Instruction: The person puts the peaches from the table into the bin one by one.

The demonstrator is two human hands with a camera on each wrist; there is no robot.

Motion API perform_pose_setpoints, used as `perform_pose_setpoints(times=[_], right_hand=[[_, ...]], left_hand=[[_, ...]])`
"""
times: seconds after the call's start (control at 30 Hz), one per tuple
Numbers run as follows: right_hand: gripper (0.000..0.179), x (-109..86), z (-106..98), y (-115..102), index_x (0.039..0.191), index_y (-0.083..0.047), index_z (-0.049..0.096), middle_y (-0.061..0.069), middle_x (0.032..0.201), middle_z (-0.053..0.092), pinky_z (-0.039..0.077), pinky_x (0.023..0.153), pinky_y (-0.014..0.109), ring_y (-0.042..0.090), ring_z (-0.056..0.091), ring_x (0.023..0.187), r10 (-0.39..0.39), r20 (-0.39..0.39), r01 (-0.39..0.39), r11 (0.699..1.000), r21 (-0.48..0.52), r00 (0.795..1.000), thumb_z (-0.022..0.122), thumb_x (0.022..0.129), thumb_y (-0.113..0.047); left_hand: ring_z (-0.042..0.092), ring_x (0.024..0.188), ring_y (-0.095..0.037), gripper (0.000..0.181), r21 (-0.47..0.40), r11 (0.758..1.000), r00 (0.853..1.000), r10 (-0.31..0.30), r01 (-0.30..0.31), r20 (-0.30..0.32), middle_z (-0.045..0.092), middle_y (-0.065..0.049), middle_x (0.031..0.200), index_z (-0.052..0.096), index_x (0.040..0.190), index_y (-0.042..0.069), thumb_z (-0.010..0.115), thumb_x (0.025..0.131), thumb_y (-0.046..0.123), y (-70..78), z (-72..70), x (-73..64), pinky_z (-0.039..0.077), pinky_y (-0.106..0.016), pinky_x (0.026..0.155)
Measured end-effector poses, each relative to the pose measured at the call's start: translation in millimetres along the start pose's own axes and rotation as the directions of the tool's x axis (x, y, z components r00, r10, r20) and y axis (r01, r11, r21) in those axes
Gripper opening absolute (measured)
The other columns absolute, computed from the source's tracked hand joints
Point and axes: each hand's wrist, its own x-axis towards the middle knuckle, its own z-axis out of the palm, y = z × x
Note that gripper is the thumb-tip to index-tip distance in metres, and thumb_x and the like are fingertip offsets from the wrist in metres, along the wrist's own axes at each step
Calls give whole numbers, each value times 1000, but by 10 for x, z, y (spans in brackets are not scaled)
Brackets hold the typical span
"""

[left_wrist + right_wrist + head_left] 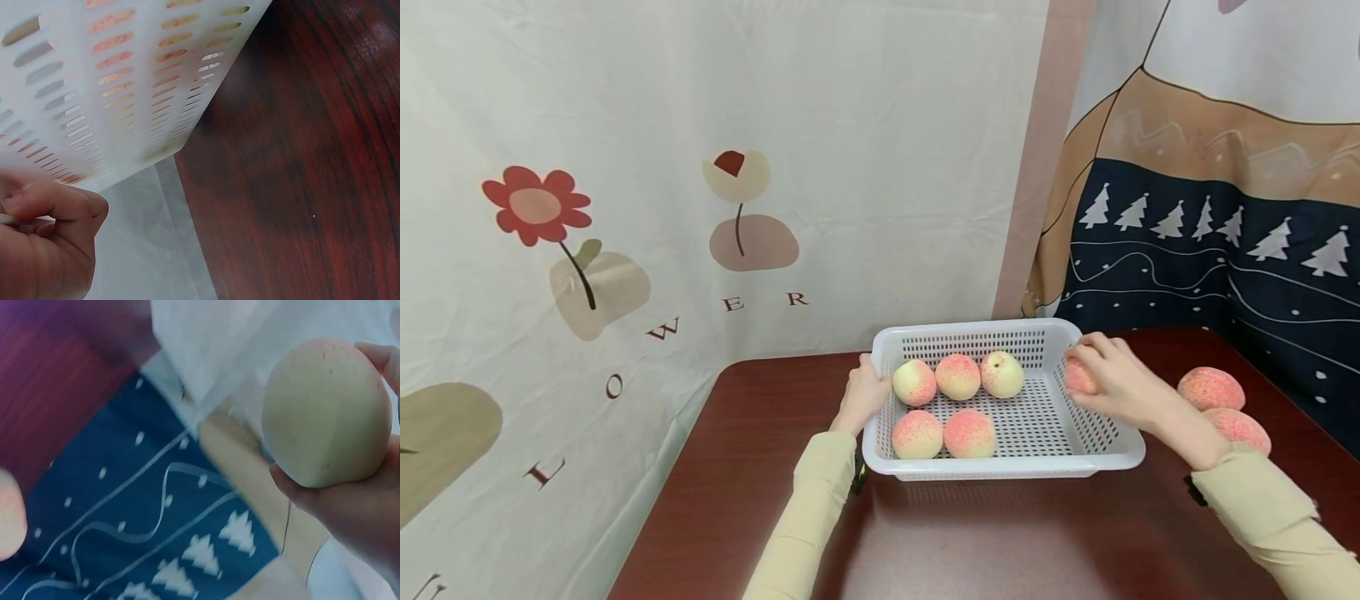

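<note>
A white plastic basket (pixel 1000 468) with slotted walls holds several pink-and-yellow peaches (pixel 957 377) in its left and middle part. My left hand (pixel 862 395) grips the basket's left rim; in the left wrist view the curled fingers (pixel 62 203) show at the slotted wall (pixel 140 87). Over the basket's right side, my right hand (pixel 1112 379) holds another peach (pixel 1080 377). The right wrist view shows this peach (pixel 328 412) between thumb and fingers, its pale yellow side facing the camera.
Two more peaches (pixel 1212 389) lie on the dark red wooden table (pixel 760 500), right of the basket, near my right forearm. A pale printed curtain (pixel 887 167) hangs behind the table, and a dark blue cloth with white trees (pixel 1180 250) hangs at the right.
</note>
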Motion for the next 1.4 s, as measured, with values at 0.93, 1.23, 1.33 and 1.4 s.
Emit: perform_pose_setpoints(times=[0.93, 1.23, 1.33, 1.4], right_hand=[[35, 76, 729, -420, 104, -7, 60, 6, 102, 54, 45, 72, 29, 14, 50, 85, -87, 341, -17, 957, 290, 936, 73, 78, -26], [35, 117, 786, -432, 105, -11, 59, 5, 106, 52, 44, 79, 35, 16, 50, 92, -106, 413, -32, 949, 313, 905, 73, 80, -32], [35, 123, 787, -441, 105, -12, 58, 5, 106, 51, 44, 80, 35, 17, 50, 92, -102, 419, -38, 949, 314, 902, 74, 80, -32], [38, 127, 787, -445, 106, -12, 58, 7, 108, 52, 44, 80, 35, 17, 51, 92, -94, 418, -46, 948, 314, 904, 74, 80, -35]], left_hand=[[71, 79, -31, 46, -16, 1000, 1000, -7, 7, 19, 62, -27, 102, 36, 131, -3, 51, 90, 12, 6, 27, -13, 57, -35, 59], [70, 79, -32, 49, 13, 1000, 1000, -7, 7, -2, 63, -28, 102, 36, 133, -3, 53, 90, 12, -16, 12, 11, 56, -35, 58], [70, 79, -31, 48, 13, 1000, 1000, -7, 7, -1, 63, -27, 102, 36, 133, -3, 53, 90, 13, -15, 14, 13, 56, -35, 58], [70, 79, -31, 48, 14, 1000, 1000, -6, 6, -3, 63, -27, 101, 36, 133, -3, 53, 90, 12, -18, 16, 16, 56, -35, 58]])
